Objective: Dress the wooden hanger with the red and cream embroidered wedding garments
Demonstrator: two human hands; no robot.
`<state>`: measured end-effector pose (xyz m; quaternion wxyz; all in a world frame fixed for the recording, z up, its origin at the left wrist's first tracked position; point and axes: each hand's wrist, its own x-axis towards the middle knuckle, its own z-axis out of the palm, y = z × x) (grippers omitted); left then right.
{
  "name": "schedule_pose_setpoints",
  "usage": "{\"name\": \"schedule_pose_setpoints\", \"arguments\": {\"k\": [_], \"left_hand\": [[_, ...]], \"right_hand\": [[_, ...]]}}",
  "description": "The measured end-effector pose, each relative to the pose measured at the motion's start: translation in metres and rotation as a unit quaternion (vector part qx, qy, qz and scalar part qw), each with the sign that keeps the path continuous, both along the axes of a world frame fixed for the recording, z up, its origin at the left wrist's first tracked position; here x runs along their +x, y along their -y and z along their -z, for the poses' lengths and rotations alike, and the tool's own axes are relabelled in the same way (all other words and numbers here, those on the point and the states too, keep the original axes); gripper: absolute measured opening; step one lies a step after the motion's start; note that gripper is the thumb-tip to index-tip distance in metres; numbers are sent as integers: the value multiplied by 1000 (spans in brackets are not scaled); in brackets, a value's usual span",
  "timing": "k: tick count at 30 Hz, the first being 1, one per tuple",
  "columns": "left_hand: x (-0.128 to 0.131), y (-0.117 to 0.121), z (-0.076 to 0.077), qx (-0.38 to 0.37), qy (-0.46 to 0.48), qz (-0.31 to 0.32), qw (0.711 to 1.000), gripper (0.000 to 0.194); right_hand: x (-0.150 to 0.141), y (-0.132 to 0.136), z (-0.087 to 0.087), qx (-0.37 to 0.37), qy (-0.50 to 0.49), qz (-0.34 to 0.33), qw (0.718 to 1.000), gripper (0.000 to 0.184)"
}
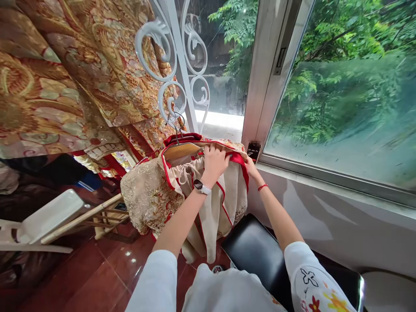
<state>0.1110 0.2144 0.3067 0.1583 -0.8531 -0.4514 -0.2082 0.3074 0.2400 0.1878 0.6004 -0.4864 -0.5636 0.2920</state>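
Observation:
An embroidered gold jacket (146, 195) with red trim and a cream lining hangs on a wooden hanger (182, 152), its front facing me open. White drawstrings show inside it. My left hand (215, 164), with a watch at the wrist, has its fingers bent over the lining close to the red-trimmed edge and grips the cloth there. At the jacket's right side, my right hand (250, 167) pinches the red edge; some of its fingers are hidden behind the fabric.
White scrolled metalwork (177, 65) rises behind the hanger. Large gold patterned cloth (65, 78) hangs at the left. A black seat (256, 247) stands below on the right, beside the wall. A small black box (253, 151) sits on the windowsill. Bamboo poles (84, 216) and a white chair (52, 216) are left.

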Motion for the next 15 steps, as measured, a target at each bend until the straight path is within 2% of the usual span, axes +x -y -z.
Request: {"name": "schedule_pose_setpoints", "arguments": {"k": [3, 5, 7, 9, 12, 14, 15], "left_hand": [[0, 8, -3, 7, 15, -7, 1000, 56], [0, 12, -5, 16, 18, -11, 1000, 53], [-1, 14, -6, 15, 14, -15, 1000, 47], [-1, 14, -8, 1, 6, -16, 1000, 45], [2, 11, -11, -21, 6, -19, 1000, 44], [5, 9, -10, -24, 33, -11, 999, 42], [6, 8, -9, -22, 54, 1, 998, 40]], "right_hand": [[-6, 13, 20, -11, 17, 84, 996, 32], [-4, 32, 35, -23, 24, 124, 992, 28], [3, 50, 38, -31, 25, 157, 987, 26], [14, 65, 19, -12, 25, 206, 978, 26], [28, 93, -40, 76, 51, 282, 955, 27], [28, 120, -74, 120, 114, 284, 944, 29], [23, 136, -82, 120, 150, 270, 944, 31]]}}
